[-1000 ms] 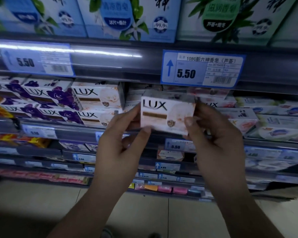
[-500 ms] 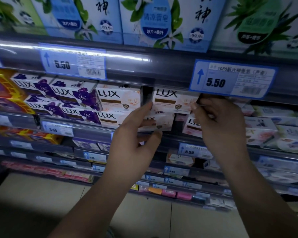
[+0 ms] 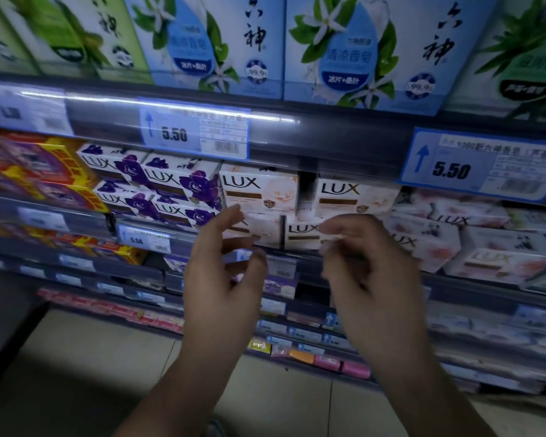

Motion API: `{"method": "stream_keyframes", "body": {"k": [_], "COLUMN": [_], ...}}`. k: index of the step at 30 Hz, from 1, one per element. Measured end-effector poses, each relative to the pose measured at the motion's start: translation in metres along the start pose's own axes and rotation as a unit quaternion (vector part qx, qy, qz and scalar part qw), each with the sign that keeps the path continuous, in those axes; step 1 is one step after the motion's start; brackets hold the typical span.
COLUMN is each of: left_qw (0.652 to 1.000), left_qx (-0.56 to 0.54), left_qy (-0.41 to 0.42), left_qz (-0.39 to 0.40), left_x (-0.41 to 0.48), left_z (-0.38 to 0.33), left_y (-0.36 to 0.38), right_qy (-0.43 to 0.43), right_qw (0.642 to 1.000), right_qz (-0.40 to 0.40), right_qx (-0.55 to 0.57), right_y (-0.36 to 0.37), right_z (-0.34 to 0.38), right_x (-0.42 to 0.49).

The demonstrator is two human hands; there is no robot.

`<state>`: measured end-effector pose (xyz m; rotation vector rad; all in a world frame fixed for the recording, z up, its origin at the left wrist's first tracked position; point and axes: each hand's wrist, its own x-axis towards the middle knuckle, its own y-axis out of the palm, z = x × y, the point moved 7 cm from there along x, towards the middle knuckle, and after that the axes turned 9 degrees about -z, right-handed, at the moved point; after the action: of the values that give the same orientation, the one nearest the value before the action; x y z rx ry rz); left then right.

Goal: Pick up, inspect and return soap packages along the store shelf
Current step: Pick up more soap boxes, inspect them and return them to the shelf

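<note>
White LUX soap boxes stand stacked on the middle shelf: one at upper left (image 3: pixel 259 192), one at upper right (image 3: pixel 356 197), and a lower one (image 3: pixel 301 236) between my hands. My left hand (image 3: pixel 224 272) hovers just in front of the lower white boxes, fingers spread, holding nothing. My right hand (image 3: pixel 366 272) is level with it, fingers loosely curled and blurred, with nothing in it. Both hands are a short way off the shelf front. A dark gap (image 3: pixel 306 190) separates the two upper white boxes.
Purple-flower LUX boxes (image 3: pixel 171 187) sit left of the white ones, pink-flower LUX boxes (image 3: pixel 448 234) to the right. Red and yellow packs (image 3: pixel 35 171) fill the far left. Tall blue soap cartons (image 3: pixel 375 48) line the shelf above. Price tags (image 3: pixel 196 134) hang on the rails. Lower shelves hold small soaps.
The white LUX box that both hands held has gone back onto the shelf, and both hands have let go and drawn back a little. The view has shifted left.
</note>
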<state>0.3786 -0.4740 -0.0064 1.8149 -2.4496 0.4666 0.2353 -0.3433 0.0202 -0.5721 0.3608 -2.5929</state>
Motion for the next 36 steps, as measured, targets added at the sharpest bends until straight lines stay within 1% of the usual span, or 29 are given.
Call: {"method": "stream_keyframes", "body": {"k": [2,4,8,12,14,21,24,27,30,33,36], "left_qw": [1.0,0.999,0.999,0.998,0.998,0.997,0.989,0.978,0.977,0.977,0.979], "left_qx": [0.021,0.029,0.033,0.026,0.018,-0.071,-0.14,-0.187,-0.188,-0.184,-0.167], "left_qy": [0.001,0.008,0.006,-0.004,-0.002,0.029,-0.002,-0.053,-0.072,-0.064,-0.052], "left_qz": [0.005,0.015,0.018,0.051,0.054,0.016,0.044,0.07,0.067,0.085,0.101], "left_x": [0.007,0.012,0.022,0.029,0.031,0.023,0.019,0.014,0.007,-0.003,-0.01], "left_z": [0.003,0.002,0.005,0.01,0.01,-0.004,-0.005,0.0,0.001,-0.004,-0.01], "left_y": [-0.004,-0.004,-0.006,-0.002,-0.001,-0.019,-0.02,-0.02,-0.024,-0.02,-0.015], "right_qy": [0.027,0.04,0.047,0.066,0.073,0.065,0.073,0.093,0.089,0.081,0.073], "right_qw": [0.998,0.997,0.997,0.996,0.996,0.996,0.993,0.988,0.985,0.982,0.98], "right_qz": [0.049,0.063,0.054,0.059,0.05,-0.017,-0.019,-0.021,-0.001,0.027,0.03], "right_qx": [0.004,0.002,-0.012,-0.005,0.005,0.051,0.086,0.126,0.151,0.166,0.18], "right_y": [0.026,0.042,0.058,0.068,0.068,0.046,0.033,0.019,0.008,0.0,-0.009], "right_z": [0.002,0.004,0.005,0.004,0.003,-0.001,-0.007,-0.008,-0.007,-0.007,-0.007], "right_x": [-0.006,-0.007,-0.008,-0.006,-0.004,-0.013,-0.021,-0.025,-0.026,-0.027,-0.027]}}
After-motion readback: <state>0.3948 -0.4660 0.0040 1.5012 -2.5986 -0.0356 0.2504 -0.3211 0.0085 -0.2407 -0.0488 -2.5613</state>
